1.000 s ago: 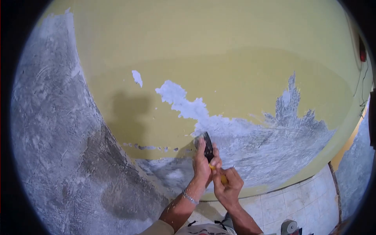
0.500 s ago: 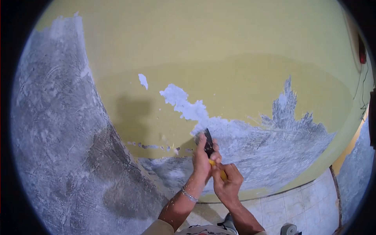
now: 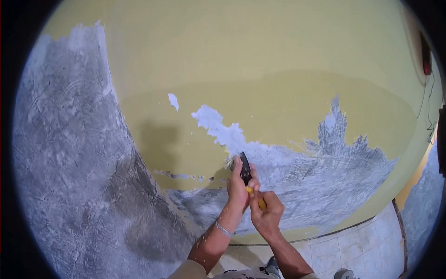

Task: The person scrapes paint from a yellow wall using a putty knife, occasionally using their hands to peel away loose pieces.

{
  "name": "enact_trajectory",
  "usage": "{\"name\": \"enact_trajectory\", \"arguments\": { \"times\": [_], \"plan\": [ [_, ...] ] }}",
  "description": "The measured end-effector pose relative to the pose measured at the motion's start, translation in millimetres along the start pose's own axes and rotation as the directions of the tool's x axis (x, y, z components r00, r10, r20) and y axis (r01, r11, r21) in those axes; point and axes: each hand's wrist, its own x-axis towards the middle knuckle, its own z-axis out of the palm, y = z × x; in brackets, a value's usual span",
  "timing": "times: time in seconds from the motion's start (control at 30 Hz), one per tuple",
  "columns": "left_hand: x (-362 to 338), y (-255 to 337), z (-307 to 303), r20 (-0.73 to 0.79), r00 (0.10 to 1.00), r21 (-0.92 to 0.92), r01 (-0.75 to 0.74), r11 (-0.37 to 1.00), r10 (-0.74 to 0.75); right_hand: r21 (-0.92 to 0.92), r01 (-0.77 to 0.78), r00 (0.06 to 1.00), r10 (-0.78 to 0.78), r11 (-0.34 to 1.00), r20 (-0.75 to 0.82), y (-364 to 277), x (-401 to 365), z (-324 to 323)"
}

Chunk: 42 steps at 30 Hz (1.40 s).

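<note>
The scraper (image 3: 245, 171) has gone a little way up the wall since a second ago. Its dark blade now sits closer to the white patch (image 3: 218, 125), right at the edge where the yellow paint (image 3: 260, 69) meets the bare grey wall (image 3: 325, 176). So the blade is working on the paint edge just under that white patch. The left hand (image 3: 238, 186) is pressed over the blade, and its grip is closed on the scraper. The right hand (image 3: 265, 211) is just below it, with its grip closed round the yellow handle (image 3: 261, 203). Both hands have stayed close together, touching. A thin bracelet (image 3: 223, 229) is on the left wrist. A big grey part of the wall (image 3: 69, 162) on the left has no paint. No bucket, box or tin shows. A small grey round thing (image 3: 344, 274) sits on the tiled floor (image 3: 353, 246), but it is too cut off to tell what it is.
</note>
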Motion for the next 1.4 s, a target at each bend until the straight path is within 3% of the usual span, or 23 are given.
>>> {"name": "enact_trajectory", "arguments": {
  "times": [0.03, 0.07, 0.13, 0.23, 0.3, 0.37, 0.4, 0.43, 0.47, 0.5, 0.53, 0.57, 0.6, 0.63, 0.67, 0.77, 0.83, 0.93, 1.1, 1.17, 1.2, 1.27, 1.4],
  "plan": [
    [3.8, 14.4, 9.1, 0.063, 0.994, 0.016, -0.086, 0.996, 0.085, 0.0, 0.044, 0.999, -0.044, 0.999, -0.008, -0.9, 11.3, 10.0],
    [13.5, 36.8, 18.6, -0.016, 0.985, 0.028, -0.17, 0.985, 0.17, -0.002, 0.081, 0.997, -0.082, 0.997, -0.016, -4.7, 24.2, 18.9],
    [16.7, 94.6, 43.6, 0.109, 0.946, -0.129, -0.29, 0.948, 0.304, 0.165, 0.2, 0.98, -0.194, 0.966, -0.053, -34.3, 75.1, 42.6],
    [16.1, 102.6, 42.8, 0.128, 0.901, -0.111, -0.401, 0.909, 0.413, 0.132, 0.208, 0.978, -0.207, 0.969, -0.02, -49.6, 75.0, 41.0],
    [0.8, 75.1, 19.4, -0.069, 0.99, -0.144, -0.13, 0.981, 0.121, 0.164, 0.107, 0.994, -0.109, 0.981, 0.004, -33.6, 39.8, 31.7],
    [-4.2, 14.2, -52.0, 0.167, 0.984, -0.021, 0.065, 0.998, -0.061, 0.085, -0.019, 1.0, 0.018, 0.996, 0.005, 12.7, -21.7, 24.6],
    [-14.7, -17.7, -90.5, -0.048, 0.994, 0.208, 0.109, 0.972, -0.101, 0.003, -0.098, 0.992, 0.097, 0.995, 0.079, 37.6, -58.5, 12.0],
    [-28.0, -53.9, -150.3, 0.021, 0.967, 0.303, 0.237, 0.923, -0.255, -0.048, -0.117, 0.988, 0.121, 0.992, 0.095, 67.4, -98.9, 0.3],
    [-44.4, -90.1, -221.9, -0.062, 0.905, 0.371, 0.413, 0.832, -0.422, -0.14, -0.212, 0.963, 0.231, 0.967, 0.141, 94.5, -139.5, -15.6],
    [-62.7, -125.3, -333.1, -0.034, 0.85, 0.706, 0.393, 0.589, -0.526, -0.162, -0.287, 0.939, 0.311, 0.944, 0.147, 113.7, -176.6, -32.8],
    [-116.5, -142.3, -382.9, -0.173, 0.883, 0.7, 0.422, 0.576, -0.437, -0.184, -0.359, 0.91, 0.387, 0.915, 0.151, 123.0, -196.7, -42.3],
    [-166.6, -192.2, -531.5, -0.001, 0.926, 0.883, 0.177, 0.434, -0.377, -0.191, -0.362, 0.908, 0.392, 0.912, 0.15, 117.2, -196.2, -46.0],
    [-219.9, -184.3, -562.4, -0.536, 0.677, 0.728, 0.673, 0.131, -0.504, -0.157, -0.409, 0.888, 0.432, 0.899, 0.158, 107.8, -195.6, -53.5],
    [-286.0, -180.5, -589.5, -0.626, 0.704, 0.766, 0.635, -0.097, -0.335, -0.124, -0.46, 0.863, 0.476, 0.879, 0.168, 94.5, -193.5, -60.5],
    [-326.4, -175.1, -580.2, -0.557, 0.54, 0.375, 0.841, 0.389, -0.631, -0.135, -0.475, 0.854, 0.493, 0.87, 0.169, 80.4, -188.1, -63.5],
    [-348.9, -176.5, -572.7, -0.565, 0.542, 0.356, 0.841, 0.409, -0.623, -0.003, -0.593, 0.783, 0.578, 0.805, 0.227, 64.2, -150.6, -54.8],
    [-367.8, -177.8, -572.6, -0.58, 0.554, 0.338, 0.831, 0.442, -0.598, 0.073, -0.403, 0.904, 0.384, 0.912, 0.188, 74.0, -140.8, -43.4],
    [-401.4, -181.8, -568.0, -0.61, 0.584, 0.306, 0.798, 0.519, -0.537, 0.053, -0.248, 0.953, 0.234, 0.967, 0.195, 89.5, -124.4, -25.1],
    [-446.0, -175.7, -549.2, -0.652, 0.634, 0.269, 0.707, 0.654, -0.417, 0.179, -0.265, 0.96, 0.243, 0.947, 0.138, 77.1, -108.2, 2.9],
    [-450.3, -162.1, -494.4, -0.661, 0.638, 0.237, 0.678, 0.696, -0.396, 0.196, -0.234, 0.968, 0.21, 0.952, 0.136, 91.3, -110.3, 6.2],
    [-447.6, -147.5, -468.5, -0.371, 0.899, 0.599, 0.423, 0.68, -0.232, 0.205, -0.212, 0.974, 0.188, 0.955, 0.128, 99.3, -114.7, 3.0],
    [-414.4, -149.1, -447.8, -0.653, 0.701, 0.314, 0.594, 0.741, -0.286, 0.182, -0.173, 0.981, 0.153, 0.968, 0.119, 105.7, -106.6, -8.2],
    [-390.5, -157.7, -491.8, -0.618, 0.742, 0.316, 0.538, 0.782, -0.261, 0.125, -0.09, 0.977, 0.063, 0.988, 0.205, 82.8, -65.8, -13.8]
  ]
}}
